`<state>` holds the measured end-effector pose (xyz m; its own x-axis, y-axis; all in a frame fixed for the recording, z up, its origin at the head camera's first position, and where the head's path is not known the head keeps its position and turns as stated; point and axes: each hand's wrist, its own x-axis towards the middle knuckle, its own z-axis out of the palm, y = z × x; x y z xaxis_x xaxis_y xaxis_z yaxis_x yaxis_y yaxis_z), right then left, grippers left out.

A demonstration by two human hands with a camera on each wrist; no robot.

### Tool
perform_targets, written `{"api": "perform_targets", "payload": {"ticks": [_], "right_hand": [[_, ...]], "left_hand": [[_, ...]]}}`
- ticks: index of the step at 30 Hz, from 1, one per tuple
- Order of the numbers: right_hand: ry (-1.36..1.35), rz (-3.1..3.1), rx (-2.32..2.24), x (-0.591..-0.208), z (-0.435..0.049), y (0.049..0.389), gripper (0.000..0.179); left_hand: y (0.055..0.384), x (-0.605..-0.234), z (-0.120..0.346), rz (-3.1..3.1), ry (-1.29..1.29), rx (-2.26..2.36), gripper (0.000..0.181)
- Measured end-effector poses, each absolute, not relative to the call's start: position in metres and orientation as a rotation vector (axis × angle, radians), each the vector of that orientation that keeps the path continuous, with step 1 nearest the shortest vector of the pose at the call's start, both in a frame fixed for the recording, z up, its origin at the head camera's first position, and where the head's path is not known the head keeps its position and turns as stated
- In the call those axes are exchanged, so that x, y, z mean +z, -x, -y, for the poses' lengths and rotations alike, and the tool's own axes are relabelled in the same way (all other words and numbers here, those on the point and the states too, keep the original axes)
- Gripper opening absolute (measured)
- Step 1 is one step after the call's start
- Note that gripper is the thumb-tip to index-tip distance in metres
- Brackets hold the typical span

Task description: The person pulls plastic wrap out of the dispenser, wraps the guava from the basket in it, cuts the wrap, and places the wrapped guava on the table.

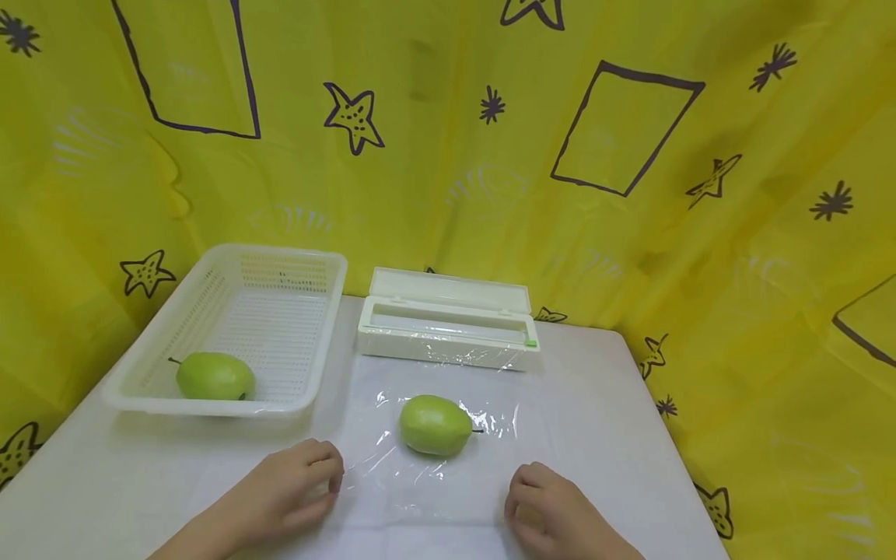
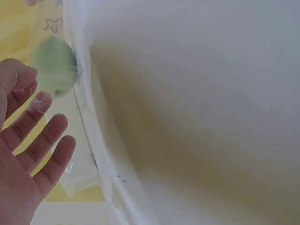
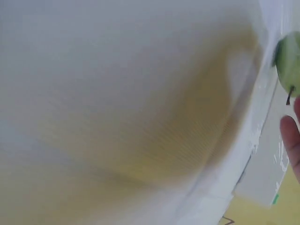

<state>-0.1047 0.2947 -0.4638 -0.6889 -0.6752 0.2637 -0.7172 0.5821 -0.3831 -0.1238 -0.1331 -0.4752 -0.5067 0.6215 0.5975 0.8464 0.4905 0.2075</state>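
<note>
A green pear [image 1: 435, 425] lies on its side in the middle of the table, its dark stem pointing right. Clear plastic wrap [image 1: 420, 494] spreads around it, with shiny creases, and reaches back to a white wrap dispenser box [image 1: 448, 354] whose lid stands raised. At the wrap's near left side, my left hand [image 1: 297, 486] pinches its edge between thumb and forefinger; the other fingers spread loosely in the left wrist view. My right hand [image 1: 549, 509] has its fingers curled at the near right side of the wrap; most of it is outside the right wrist view.
A white plastic basket [image 1: 318, 350] stands at the left, holding another green pear [image 1: 215, 376]. Behind and along the right of the white table [image 1: 616, 435] hangs a yellow curtain [image 1: 434, 171] with dark drawn stars and frames. A green tab [image 1: 531, 343] sits on the box's right end.
</note>
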Motion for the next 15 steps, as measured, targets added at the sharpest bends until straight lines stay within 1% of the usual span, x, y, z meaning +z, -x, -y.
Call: {"api": "perform_targets", "payload": {"ticks": [7, 11, 15], "right_hand": [[-1.239, 2.422, 0.846, -0.46, -0.294, 0.12, 0.035], [-1.233, 2.383, 0.933, -0.46, -0.294, 0.125, 0.04], [-1.217, 2.392, 0.993, -0.462, -0.295, 0.133, 0.046]], "left_hand": [[0.133, -0.467, 0.129, 2.294, 1.19, -0.723, 0.021], [0.135, -0.462, 0.126, 2.317, 1.151, -0.746, 0.023], [0.139, -0.457, 0.125, 2.338, 1.086, -0.757, 0.019]]}}
